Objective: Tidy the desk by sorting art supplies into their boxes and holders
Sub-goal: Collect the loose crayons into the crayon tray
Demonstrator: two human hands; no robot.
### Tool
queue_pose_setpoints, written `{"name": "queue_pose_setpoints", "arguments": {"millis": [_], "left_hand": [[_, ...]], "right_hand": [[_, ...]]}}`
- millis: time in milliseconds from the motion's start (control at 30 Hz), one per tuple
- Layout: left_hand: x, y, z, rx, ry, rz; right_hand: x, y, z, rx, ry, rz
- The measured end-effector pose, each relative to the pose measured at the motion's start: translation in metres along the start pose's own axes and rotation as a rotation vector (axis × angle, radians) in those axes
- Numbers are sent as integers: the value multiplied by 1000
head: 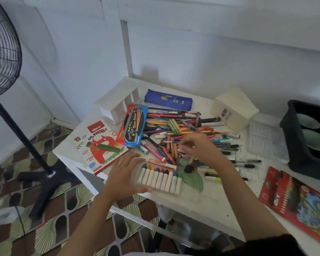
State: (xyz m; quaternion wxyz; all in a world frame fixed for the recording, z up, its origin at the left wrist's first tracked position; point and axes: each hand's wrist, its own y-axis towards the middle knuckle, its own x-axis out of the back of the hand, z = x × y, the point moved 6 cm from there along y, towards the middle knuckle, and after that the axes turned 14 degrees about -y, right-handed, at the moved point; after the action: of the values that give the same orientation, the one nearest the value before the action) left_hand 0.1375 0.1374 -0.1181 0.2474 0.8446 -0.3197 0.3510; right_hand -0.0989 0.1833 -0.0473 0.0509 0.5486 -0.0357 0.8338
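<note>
- Your left hand [125, 174] lies flat and open at the left end of the row of crayons [161, 177], with the fingers straight and spread and nothing in its grasp.
- The row of crayons sits near the front edge of the white desk [201, 209], side by side with their coloured tips pointing away from you.
- A green leaf-shaped piece [192, 179] lies just right of the row, touching its end.
- A red pack of coloured pencils [299, 202] lies well to the right of the row, at the desk's edge.
- Your right hand [199, 147] is just behind the row, with its fingers curled down into the pile of pens and markers [183, 126]. Blur hides the fingertips, so you cannot tell whether it holds anything.
- The oil pastels box [98, 145] lies flat behind and left of the row.
- A blue and red water colour box [133, 126] overlaps the far corner of the oil pastels box.
- A clear plastic tray [266, 137] and a black crate [293, 143] stand far right of the row.
- Farthest behind the row are a white holder [118, 100], a blue pencil case [167, 100] and a cream box [233, 108].
- A black standing fan [2, 52] is on the floor, far left.
</note>
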Motion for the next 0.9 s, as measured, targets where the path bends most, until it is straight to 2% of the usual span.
{"name": "queue_pose_setpoints", "arguments": {"millis": [100, 233, 300, 467, 533, 633, 767, 900], "left_hand": [[-6, 1, 5, -17, -21, 23], [-5, 2, 9, 8, -60, -8], [-5, 2, 10, 9, -79, -22], [-7, 3, 12, 23, -58, -26], [-8, 2, 13, 28, -25, -21], [-10, 3, 14, 30, -4, -17], [-11, 3, 14, 26, -10, -17], [-11, 2, 14, 22, -7, -25]], "right_hand": [[21, 31, -24, -91, -101, -143], [31, 71, -55, -211, -187, -224], [27, 86, -66, -256, -237, -213], [9, 110, -73, -349, -462, -62], [5, 113, -71, -382, -532, -70], [3, 113, -71, -408, -552, -147], [2, 114, -75, -392, -569, -167], [3, 111, -81, -395, -462, -205]]}}
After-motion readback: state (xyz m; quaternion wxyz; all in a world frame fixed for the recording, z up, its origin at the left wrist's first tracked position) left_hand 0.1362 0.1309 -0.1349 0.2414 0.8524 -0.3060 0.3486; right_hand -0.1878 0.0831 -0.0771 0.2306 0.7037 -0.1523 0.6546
